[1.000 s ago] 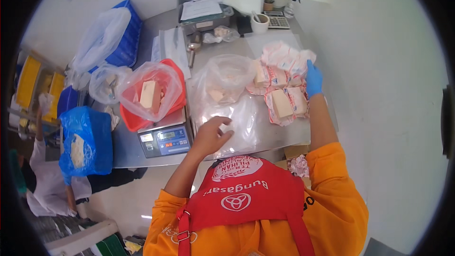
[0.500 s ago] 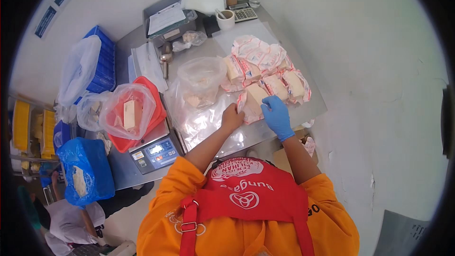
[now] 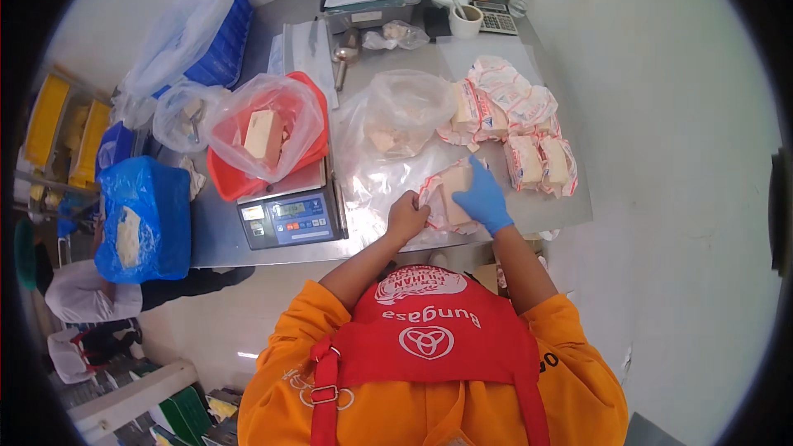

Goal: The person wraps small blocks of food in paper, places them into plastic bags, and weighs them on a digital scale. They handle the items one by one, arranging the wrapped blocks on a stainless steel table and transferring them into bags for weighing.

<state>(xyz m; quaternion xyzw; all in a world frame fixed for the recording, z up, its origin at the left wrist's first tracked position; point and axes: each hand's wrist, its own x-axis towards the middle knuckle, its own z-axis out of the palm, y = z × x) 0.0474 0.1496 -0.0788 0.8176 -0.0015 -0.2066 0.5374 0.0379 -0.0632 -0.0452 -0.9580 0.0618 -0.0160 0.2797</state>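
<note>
1. Both hands meet at a pale block [image 3: 455,183] lying at the near edge of the metal table [image 3: 570,211], in front of the person and slightly right of the body's middle.
2. Its long axis runs roughly away from the person, 1 short end toward the apron [image 3: 429,322] and the other toward the far side of the table. The gloved hand covers part of the right side, so the exact tilt is hard to read.
3. It looks cream to light beige, matte and brick-shaped, with fairly straight edges. It lies on an opened wrapper [image 3: 433,190], white with red print, whose crumpled edge stands out on the left.
4. The bare left hand [image 3: 406,219] has thumb and fingers closed together on the wrapper's left edge.
5. The right hand [image 3: 486,201], in a blue glove, lies against the block's right side, thumb and fingers apart; whether it grips firmly I cannot tell.
6. Just beyond the fingertips is 1 small pale piece [image 3: 472,148].
7. To the right, 2 similar blocks [image 3: 540,163] sit side by side in opened wrappers.
8. On the left, 1 block [image 3: 263,134] lies in a bag-lined red basin [image 3: 225,177] on a scale [image 3: 291,219].
</note>
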